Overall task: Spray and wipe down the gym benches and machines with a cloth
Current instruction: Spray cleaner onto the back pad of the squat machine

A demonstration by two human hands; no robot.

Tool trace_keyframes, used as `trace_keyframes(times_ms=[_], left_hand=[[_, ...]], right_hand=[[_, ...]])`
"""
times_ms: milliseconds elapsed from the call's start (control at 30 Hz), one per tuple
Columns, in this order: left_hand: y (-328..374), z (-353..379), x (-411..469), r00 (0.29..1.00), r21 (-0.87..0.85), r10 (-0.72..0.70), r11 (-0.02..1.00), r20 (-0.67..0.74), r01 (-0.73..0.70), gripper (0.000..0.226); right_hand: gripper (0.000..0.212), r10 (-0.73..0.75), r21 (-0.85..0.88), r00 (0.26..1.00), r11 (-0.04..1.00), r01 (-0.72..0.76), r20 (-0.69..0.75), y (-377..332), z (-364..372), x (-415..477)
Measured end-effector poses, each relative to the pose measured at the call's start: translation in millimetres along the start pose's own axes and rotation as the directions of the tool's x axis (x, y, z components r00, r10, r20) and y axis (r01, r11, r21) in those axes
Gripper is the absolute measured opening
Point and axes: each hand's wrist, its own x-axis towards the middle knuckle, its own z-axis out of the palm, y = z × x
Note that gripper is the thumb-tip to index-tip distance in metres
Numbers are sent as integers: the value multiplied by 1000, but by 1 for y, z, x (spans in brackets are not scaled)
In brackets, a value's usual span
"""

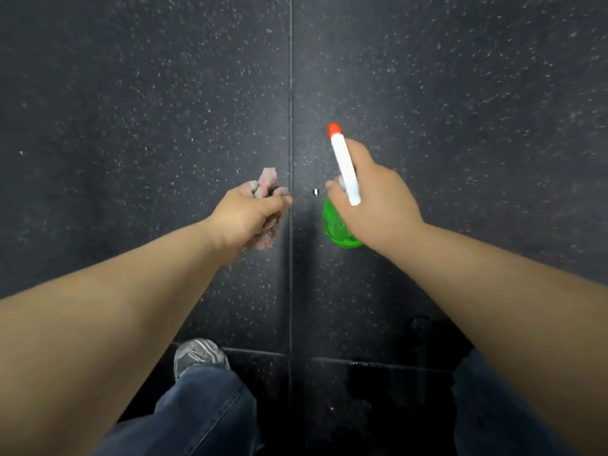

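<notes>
Directly below the camera, a dark rubber gym floor (pixel 131 93), flecked with pale specks, fills almost the whole view. A thin seam (pixel 291 93) between floor tiles runs straight up the middle, and another crosses it near the bottom edge. A darker blotch (pixel 411 373) lies on the floor at lower right; whether it is wet or only shadow cannot be told.

Two bare forearms reach forward from the lower corners, the left arm (pixel 115 307) and the right arm (pixel 510 281), meeting near the centre but not touching. Beneath them are the person's blue jeans (pixel 204 413), with one grey trainer (pixel 199 355) stepping forward on the left.

The right hand (pixel 378 205) is wrapped around the neck of a spray bottle (pixel 347 174). Its white head and red nozzle tip point away from the person, and its green body hangs below the hand, above the floor. The left hand (pixel 246 215) is clenched around a bunched pinkish-grey cloth (pixel 267 184), which pokes out above and below the fist. Both are held in the air, just either side of the middle seam.

A tiny white speck (pixel 316 191) sits between the hands.

No bench or machine is in view, so how much has been cleaned cannot be judged. With bottle and cloth both in hand and a foot forward, the person seems to be walking towards equipment, with spraying and wiping yet to come there.
</notes>
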Motion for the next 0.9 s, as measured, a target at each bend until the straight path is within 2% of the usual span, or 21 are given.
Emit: trace_keyframes(times_ms=[267, 433, 700, 900], left_hand=[[-14, -43, 48, 991, 95, 95, 992, -92, -86, 23], [-7, -46, 61, 985, 39, 140, 990, -102, -137, 21], [-5, -55, 46, 978, 0, 159, 987, -138, -160, 21], [-16, -50, 25, 959, -71, 171, 979, -227, -192, 21]], right_hand=[[44, -73, -58, 995, 996, 69, -72, -10, 53, 57], [43, -120, -85, 987, 990, 111, -110, -8, 60, 80], [39, -180, -124, 981, 978, 170, -74, -10, 62, 83], [38, -224, -140, 974, 966, 217, -37, -8, 77, 63]])
